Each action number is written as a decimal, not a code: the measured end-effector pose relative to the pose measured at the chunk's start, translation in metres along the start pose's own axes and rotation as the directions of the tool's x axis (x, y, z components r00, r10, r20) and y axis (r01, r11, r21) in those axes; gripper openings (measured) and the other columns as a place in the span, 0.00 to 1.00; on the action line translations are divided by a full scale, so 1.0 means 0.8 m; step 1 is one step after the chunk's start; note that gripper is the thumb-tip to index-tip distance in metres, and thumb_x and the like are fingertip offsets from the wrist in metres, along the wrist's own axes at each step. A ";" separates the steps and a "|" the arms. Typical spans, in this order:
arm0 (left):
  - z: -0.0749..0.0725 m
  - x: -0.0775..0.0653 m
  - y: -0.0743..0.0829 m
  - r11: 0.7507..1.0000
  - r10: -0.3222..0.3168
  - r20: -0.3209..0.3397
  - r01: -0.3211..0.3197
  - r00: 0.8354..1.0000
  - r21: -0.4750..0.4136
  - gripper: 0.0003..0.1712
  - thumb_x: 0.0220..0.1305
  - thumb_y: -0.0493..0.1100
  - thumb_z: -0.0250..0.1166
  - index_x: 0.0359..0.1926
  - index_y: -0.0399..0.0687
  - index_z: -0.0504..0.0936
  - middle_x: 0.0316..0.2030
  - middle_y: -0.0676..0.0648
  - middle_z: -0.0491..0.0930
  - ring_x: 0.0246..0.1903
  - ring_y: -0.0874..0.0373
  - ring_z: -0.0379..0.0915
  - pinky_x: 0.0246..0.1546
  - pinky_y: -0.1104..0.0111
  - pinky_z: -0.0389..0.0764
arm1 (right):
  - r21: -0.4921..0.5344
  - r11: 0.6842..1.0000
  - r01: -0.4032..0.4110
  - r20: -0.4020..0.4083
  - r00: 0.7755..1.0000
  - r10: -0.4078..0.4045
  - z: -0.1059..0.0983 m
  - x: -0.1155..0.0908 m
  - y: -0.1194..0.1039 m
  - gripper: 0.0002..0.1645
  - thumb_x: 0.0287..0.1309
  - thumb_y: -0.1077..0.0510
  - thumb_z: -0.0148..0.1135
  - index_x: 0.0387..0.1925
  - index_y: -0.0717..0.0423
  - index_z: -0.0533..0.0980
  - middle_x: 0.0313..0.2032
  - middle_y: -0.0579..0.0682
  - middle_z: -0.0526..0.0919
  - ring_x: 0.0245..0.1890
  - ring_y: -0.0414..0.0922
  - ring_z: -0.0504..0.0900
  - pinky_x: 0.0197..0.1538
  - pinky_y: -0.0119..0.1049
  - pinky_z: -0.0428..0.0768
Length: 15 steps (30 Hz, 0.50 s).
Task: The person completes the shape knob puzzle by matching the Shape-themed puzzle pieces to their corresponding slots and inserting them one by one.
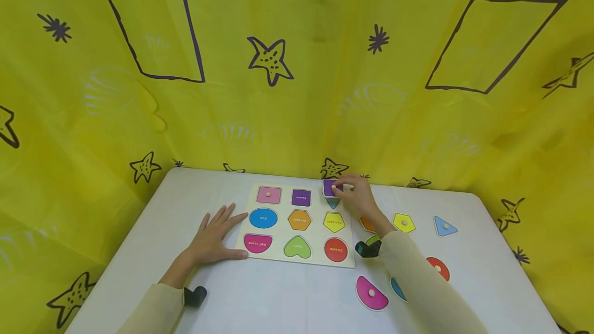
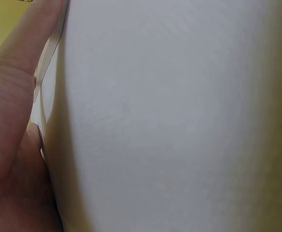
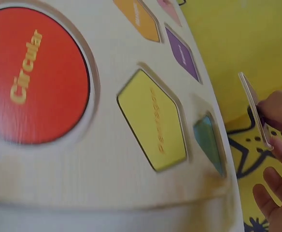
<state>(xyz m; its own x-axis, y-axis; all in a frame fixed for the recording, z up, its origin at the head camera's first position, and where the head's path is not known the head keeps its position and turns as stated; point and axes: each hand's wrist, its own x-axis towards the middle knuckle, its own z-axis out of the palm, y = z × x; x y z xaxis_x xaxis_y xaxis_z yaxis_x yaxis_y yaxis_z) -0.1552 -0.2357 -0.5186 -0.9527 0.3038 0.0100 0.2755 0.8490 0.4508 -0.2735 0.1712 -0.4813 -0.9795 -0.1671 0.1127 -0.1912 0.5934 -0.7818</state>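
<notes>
A white shape puzzle board (image 1: 281,260) lies on the table, with labelled coloured recesses. My right hand (image 1: 356,197) pinches the knob of a purple square piece (image 1: 330,187), held raised over the board's far right corner, above the blue triangle recess (image 1: 333,203). In the right wrist view the piece (image 3: 255,111) appears edge-on, apart from the board. My left hand (image 1: 213,236) lies spread at the board's left edge, its thumb and a fingertip touching that edge. The pink piece (image 1: 268,195) sits in the far left recess; the purple square recess (image 1: 301,198) is unfilled.
Loose knobbed pieces lie right of the board: a yellow pentagon (image 1: 403,223), a blue triangle (image 1: 444,226), a red circle (image 1: 438,268), a magenta half round (image 1: 372,293). Orange, green and blue ones are partly hidden by the right arm. A yellow curtain (image 1: 297,117) hangs behind the table.
</notes>
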 end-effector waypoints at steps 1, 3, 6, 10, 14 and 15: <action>0.000 0.000 0.000 1.000 -0.001 0.001 0.001 1.000 0.000 0.59 0.45 0.71 0.77 0.76 0.56 0.68 0.79 0.36 0.53 0.78 0.34 0.41 0.72 0.30 0.35 | 0.004 1.000 0.005 0.001 1.000 -0.005 0.005 0.001 -0.001 0.12 0.65 0.57 0.69 0.45 0.61 0.87 0.60 0.61 0.79 0.65 0.61 0.71 0.66 0.60 0.74; 0.000 0.000 0.000 1.000 -0.003 0.004 0.003 1.000 0.002 0.59 0.44 0.71 0.76 0.76 0.56 0.68 0.79 0.36 0.53 0.78 0.34 0.41 0.72 0.30 0.35 | 0.008 1.000 0.014 0.007 1.000 -0.014 0.014 0.003 -0.004 0.11 0.65 0.57 0.70 0.45 0.61 0.87 0.59 0.61 0.79 0.65 0.60 0.72 0.65 0.59 0.75; 0.000 0.001 0.000 1.000 -0.005 0.008 0.005 1.000 0.004 0.59 0.44 0.71 0.76 0.76 0.56 0.68 0.79 0.37 0.53 0.78 0.34 0.41 0.72 0.31 0.35 | 0.008 1.000 0.019 0.011 1.000 -0.019 0.026 0.005 -0.007 0.10 0.65 0.58 0.70 0.44 0.60 0.87 0.59 0.60 0.80 0.65 0.60 0.72 0.65 0.57 0.76; 0.000 0.001 0.001 1.000 -0.007 0.011 0.007 1.000 0.002 0.59 0.45 0.71 0.76 0.76 0.57 0.68 0.79 0.37 0.53 0.78 0.34 0.41 0.72 0.31 0.35 | 0.012 0.999 0.042 0.003 0.999 -0.042 0.040 0.009 -0.013 0.09 0.63 0.59 0.72 0.42 0.60 0.88 0.57 0.59 0.81 0.63 0.59 0.74 0.67 0.57 0.73; 0.000 0.001 0.001 1.000 -0.012 0.012 0.012 1.000 -0.001 0.59 0.44 0.72 0.76 0.76 0.57 0.68 0.79 0.37 0.52 0.78 0.34 0.40 0.72 0.31 0.35 | 0.030 0.998 0.057 -0.001 0.998 -0.057 0.054 0.011 -0.020 0.08 0.62 0.60 0.72 0.41 0.60 0.88 0.55 0.59 0.82 0.61 0.58 0.76 0.68 0.57 0.71; 0.000 0.001 0.001 1.000 -0.013 0.013 0.013 1.000 -0.001 0.59 0.44 0.72 0.76 0.76 0.57 0.68 0.79 0.37 0.52 0.78 0.34 0.40 0.72 0.31 0.35 | 0.032 0.998 0.063 0.000 0.998 -0.063 0.057 0.011 -0.021 0.08 0.62 0.60 0.73 0.41 0.60 0.88 0.54 0.59 0.82 0.60 0.58 0.76 0.68 0.57 0.70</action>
<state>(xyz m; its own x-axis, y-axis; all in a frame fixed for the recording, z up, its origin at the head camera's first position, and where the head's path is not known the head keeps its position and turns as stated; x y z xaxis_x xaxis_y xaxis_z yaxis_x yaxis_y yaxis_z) -0.1557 -0.2351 -0.5180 -0.9544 0.2985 -0.0069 0.2633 0.8525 0.4515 -0.2763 0.1237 -0.4947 -0.9656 -0.2036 0.1618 -0.2501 0.5565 -0.7923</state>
